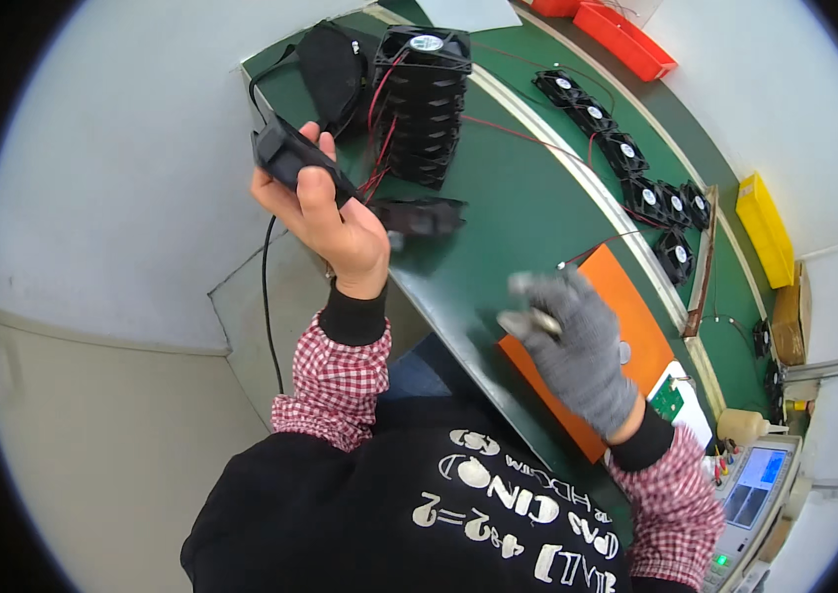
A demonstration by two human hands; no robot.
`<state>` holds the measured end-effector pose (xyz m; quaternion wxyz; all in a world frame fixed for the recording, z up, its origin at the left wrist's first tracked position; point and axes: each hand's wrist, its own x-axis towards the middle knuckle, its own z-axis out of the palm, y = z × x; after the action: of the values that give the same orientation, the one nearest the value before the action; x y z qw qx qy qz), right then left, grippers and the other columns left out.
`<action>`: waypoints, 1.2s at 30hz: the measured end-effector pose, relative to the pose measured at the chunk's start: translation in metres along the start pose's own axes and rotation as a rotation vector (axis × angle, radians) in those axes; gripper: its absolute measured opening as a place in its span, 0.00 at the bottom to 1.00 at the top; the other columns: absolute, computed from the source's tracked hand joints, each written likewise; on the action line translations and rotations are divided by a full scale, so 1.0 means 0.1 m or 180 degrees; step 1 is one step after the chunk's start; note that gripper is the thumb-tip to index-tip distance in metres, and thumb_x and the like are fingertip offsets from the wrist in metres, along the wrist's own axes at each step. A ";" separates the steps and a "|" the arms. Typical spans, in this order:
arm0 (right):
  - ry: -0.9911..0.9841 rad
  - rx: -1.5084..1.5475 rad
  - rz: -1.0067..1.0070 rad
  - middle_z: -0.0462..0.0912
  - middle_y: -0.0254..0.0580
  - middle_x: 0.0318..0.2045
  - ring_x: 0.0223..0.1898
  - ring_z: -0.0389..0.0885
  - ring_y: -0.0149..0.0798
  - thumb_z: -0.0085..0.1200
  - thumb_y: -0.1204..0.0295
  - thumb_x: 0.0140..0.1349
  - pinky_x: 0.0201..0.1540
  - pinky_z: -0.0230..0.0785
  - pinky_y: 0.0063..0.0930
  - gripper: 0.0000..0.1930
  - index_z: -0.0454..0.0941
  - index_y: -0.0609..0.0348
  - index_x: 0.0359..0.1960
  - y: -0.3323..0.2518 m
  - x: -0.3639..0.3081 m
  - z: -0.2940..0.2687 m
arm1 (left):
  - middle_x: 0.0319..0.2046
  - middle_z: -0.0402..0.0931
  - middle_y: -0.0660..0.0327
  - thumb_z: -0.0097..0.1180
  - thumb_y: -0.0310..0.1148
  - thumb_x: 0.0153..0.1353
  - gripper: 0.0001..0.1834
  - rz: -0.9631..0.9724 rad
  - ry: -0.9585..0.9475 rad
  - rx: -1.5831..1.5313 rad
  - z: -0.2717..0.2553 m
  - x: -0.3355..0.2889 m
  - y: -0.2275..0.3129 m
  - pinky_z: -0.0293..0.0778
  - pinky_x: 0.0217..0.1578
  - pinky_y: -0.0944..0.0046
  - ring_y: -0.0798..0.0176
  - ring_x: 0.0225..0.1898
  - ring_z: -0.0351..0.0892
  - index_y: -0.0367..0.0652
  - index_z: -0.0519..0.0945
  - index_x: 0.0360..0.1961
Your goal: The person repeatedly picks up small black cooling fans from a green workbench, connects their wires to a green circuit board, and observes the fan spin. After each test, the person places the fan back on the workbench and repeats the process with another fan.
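My bare left hand is raised at the table's left edge, its fingers and thumb closed round a black cooling fan seen from its side. Just beyond it stands a tall stack of black cooling fans with red leads. One more black fan, slightly blurred, lies at the foot of the stack. My right hand, in a grey knitted glove, hovers over an orange sheet. Its fingers are curled and blurred around something small and pale that I cannot make out.
Several black fans lie in a row across the white strip on the green table. A black pouch leans left of the stack. A green circuit board, a meter with a screen, a yellow bin and a red bin stand rightward.
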<state>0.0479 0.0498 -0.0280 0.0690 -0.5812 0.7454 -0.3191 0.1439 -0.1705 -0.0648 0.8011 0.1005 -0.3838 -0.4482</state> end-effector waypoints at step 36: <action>-0.0809 0.0994 0.1502 0.77 0.29 0.27 0.22 0.69 0.21 0.56 0.66 0.65 0.25 0.64 0.17 0.12 0.81 0.61 0.43 0.56 0.86 -0.41 | 0.56 0.71 0.52 0.69 0.25 0.33 0.41 0.0449 -0.6045 0.2064 -0.03 0.58 0.46 0.63 0.59 0.51 0.47 0.58 0.69 0.39 0.69 0.55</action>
<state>-0.0446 -0.0057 -0.0037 0.3223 -0.4097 0.7871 -0.3296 0.1930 -0.1904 -0.0134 0.1220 -0.1082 -0.9722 -0.1682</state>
